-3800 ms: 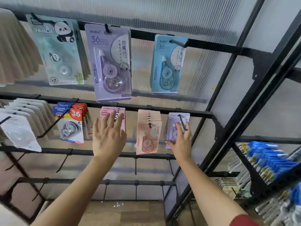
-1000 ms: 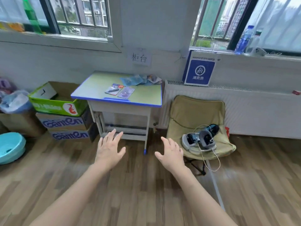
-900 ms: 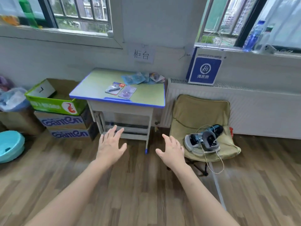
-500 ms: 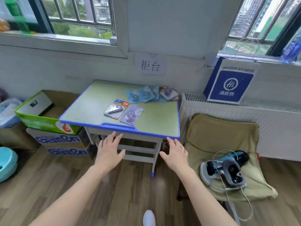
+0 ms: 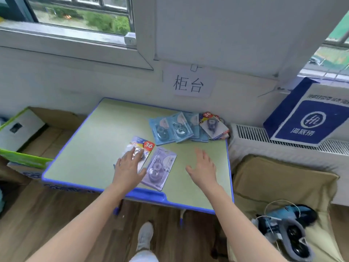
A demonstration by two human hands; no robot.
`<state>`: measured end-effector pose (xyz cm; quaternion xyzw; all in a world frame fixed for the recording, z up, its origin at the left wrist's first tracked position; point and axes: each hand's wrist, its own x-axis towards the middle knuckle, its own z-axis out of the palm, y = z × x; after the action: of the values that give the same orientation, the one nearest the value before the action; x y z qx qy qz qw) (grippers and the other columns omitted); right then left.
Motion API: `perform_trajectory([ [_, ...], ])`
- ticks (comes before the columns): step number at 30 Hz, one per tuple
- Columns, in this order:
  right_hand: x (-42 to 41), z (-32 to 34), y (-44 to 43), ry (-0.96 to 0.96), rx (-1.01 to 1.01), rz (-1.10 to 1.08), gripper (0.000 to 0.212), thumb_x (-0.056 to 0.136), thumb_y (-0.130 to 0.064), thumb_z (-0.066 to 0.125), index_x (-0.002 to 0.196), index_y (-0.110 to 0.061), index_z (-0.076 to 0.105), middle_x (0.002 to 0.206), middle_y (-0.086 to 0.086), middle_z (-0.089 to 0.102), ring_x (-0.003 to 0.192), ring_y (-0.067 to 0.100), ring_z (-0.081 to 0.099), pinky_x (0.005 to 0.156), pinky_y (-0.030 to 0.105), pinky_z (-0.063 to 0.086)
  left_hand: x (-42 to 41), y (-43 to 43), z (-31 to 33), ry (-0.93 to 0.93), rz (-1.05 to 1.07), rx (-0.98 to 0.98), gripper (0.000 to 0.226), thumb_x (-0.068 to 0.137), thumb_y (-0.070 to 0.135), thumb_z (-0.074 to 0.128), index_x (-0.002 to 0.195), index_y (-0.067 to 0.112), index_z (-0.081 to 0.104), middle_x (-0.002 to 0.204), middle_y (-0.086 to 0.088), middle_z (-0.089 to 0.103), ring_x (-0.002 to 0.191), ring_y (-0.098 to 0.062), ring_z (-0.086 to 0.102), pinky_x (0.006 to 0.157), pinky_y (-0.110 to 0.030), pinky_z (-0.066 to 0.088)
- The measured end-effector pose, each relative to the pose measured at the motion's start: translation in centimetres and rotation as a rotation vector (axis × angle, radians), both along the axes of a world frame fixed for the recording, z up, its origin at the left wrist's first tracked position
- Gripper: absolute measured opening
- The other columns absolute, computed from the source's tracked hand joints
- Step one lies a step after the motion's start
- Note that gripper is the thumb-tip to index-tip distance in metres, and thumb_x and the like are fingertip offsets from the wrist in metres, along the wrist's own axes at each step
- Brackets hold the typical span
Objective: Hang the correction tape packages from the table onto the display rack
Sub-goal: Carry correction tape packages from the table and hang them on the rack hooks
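A small green table [image 5: 90, 154] with a blue rim holds the correction tape packages. My left hand [image 5: 128, 167] lies flat, fingers straight, over a package with a red "36" badge [image 5: 145, 146], covering its lower part. A purple package [image 5: 159, 168] lies just right of that hand. My right hand [image 5: 203, 168] hovers open over bare tabletop, holding nothing. Several light-blue packages [image 5: 171, 127] overlap at the table's back, with a small stack of red-badged packages [image 5: 213, 126] beside them. The display rack is out of view.
An open cardboard box with a green rim [image 5: 28, 133] stands left of the table. A tan folding chair [image 5: 279, 190] with a headset and cable [image 5: 289, 225] is at the right. A radiator [image 5: 253, 135] and a blue-and-white bag [image 5: 309, 118] sit behind it. My shoe [image 5: 144, 235] is on the wooden floor.
I turned from the rack and walked up to the table. Both hands moved from below the table's edge to over its top; the left now lies on the red-badged package.
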<state>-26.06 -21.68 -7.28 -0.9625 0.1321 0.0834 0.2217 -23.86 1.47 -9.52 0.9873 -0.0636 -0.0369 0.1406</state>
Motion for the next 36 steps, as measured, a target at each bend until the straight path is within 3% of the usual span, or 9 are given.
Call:
perform_trajectory([
  [5, 7.6, -1.4, 1.2, -0.007, -0.036, -0.070, 0.075, 0.090, -0.031, 0.053, 0.151, -0.020, 0.010, 0.157, 0.011, 0.013, 0.142, 0.028, 0.019, 0.111, 0.040, 0.020, 6.6, 0.6, -3.2, 0.115, -0.054, 0.043, 0.063, 0.096, 0.042, 0.043, 0.151, 0.033, 0.013, 0.159, -0.005, 0.004, 0.146, -0.024, 0.007, 0.115, -0.038, 0.015],
  [10, 13.2, -3.0, 2.3, -0.011, -0.116, -0.051, 0.072, 0.094, -0.035, 0.050, 0.152, -0.022, 0.008, 0.159, 0.009, 0.003, 0.146, 0.030, 0.004, 0.116, 0.043, 0.011, 9.1, 1.6, -6.2, 0.209, -0.107, 0.103, 0.065, 0.096, 0.051, 0.034, 0.150, 0.036, 0.001, 0.159, -0.002, -0.009, 0.146, -0.025, -0.007, 0.116, -0.045, 0.006],
  [14, 16.4, -4.3, 2.7, -0.015, -0.203, -0.005, 0.071, 0.096, -0.039, 0.046, 0.152, -0.026, 0.003, 0.160, 0.008, -0.005, 0.146, 0.030, -0.004, 0.116, 0.045, 0.005, 10.7, 1.9, -6.5, 0.168, -0.060, 0.008, 0.076, 0.083, 0.066, 0.019, 0.150, 0.031, 0.018, 0.159, -0.007, 0.003, 0.146, -0.032, 0.002, 0.113, -0.051, 0.008],
  [17, 18.2, -5.1, 2.5, 0.042, -0.216, 0.055, 0.069, 0.097, -0.042, 0.043, 0.152, -0.027, 0.006, 0.160, 0.009, -0.005, 0.146, 0.031, -0.004, 0.116, 0.046, 0.004, 12.2, 2.0, -7.0, 0.189, -0.028, 0.010, 0.077, 0.087, 0.066, 0.043, 0.150, 0.034, 0.014, 0.159, -0.006, -0.006, 0.146, -0.029, -0.003, 0.114, -0.048, 0.004],
  [19, 18.6, -5.7, 2.1, 0.084, -0.211, 0.058, 0.071, 0.095, -0.047, 0.045, 0.152, -0.029, 0.006, 0.160, 0.009, -0.005, 0.146, 0.031, -0.005, 0.116, 0.047, 0.005, 12.8, 2.2, -7.0, 0.203, -0.018, 0.010, 0.083, 0.084, 0.070, 0.044, 0.151, 0.033, 0.012, 0.159, -0.007, -0.009, 0.146, -0.029, -0.003, 0.115, -0.046, 0.003],
  [24, 18.2, -6.8, 1.4, 0.087, -0.228, 0.041, 0.084, 0.088, -0.057, 0.051, 0.151, -0.033, 0.001, 0.160, 0.006, -0.006, 0.146, 0.027, -0.008, 0.116, 0.046, 0.003, 12.9, 2.2, -6.1, 0.157, -0.007, -0.112, 0.095, 0.066, 0.074, 0.013, 0.147, 0.027, 0.028, 0.158, -0.010, 0.006, 0.145, -0.034, 0.009, 0.116, -0.046, 0.007],
  [26, 18.2, -6.8, 1.4, 0.091, -0.221, 0.023, 0.086, 0.087, -0.057, 0.052, 0.152, -0.031, 0.001, 0.160, 0.008, -0.006, 0.146, 0.028, -0.008, 0.116, 0.045, 0.003, 12.9, 2.3, -6.2, 0.145, -0.011, -0.128, 0.088, 0.073, 0.073, 0.022, 0.146, 0.026, 0.031, 0.158, -0.011, 0.008, 0.145, -0.036, 0.012, 0.116, -0.045, 0.009],
  [30, 18.0, -6.8, 1.9, 0.072, -0.222, -0.026, 0.080, 0.091, -0.047, 0.053, 0.152, -0.026, 0.006, 0.159, 0.011, -0.003, 0.146, 0.029, -0.001, 0.116, 0.043, 0.009, 12.9, 2.4, -6.7, 0.141, -0.014, -0.142, 0.073, 0.084, 0.051, 0.063, 0.146, 0.024, 0.034, 0.158, -0.012, 0.008, 0.145, -0.036, 0.012, 0.117, -0.044, 0.011],
  [36, 17.2, -6.0, 2.3, -0.019, -0.178, -0.099, 0.082, 0.088, -0.044, 0.055, 0.152, -0.025, 0.007, 0.158, 0.015, 0.000, 0.144, 0.031, 0.006, 0.116, 0.041, 0.008, 13.2, 2.4, -6.6, 0.120, 0.028, -0.193, 0.071, 0.079, 0.043, 0.071, 0.142, 0.026, 0.042, 0.157, -0.009, 0.015, 0.144, -0.033, 0.018, 0.113, -0.039, 0.019],
])
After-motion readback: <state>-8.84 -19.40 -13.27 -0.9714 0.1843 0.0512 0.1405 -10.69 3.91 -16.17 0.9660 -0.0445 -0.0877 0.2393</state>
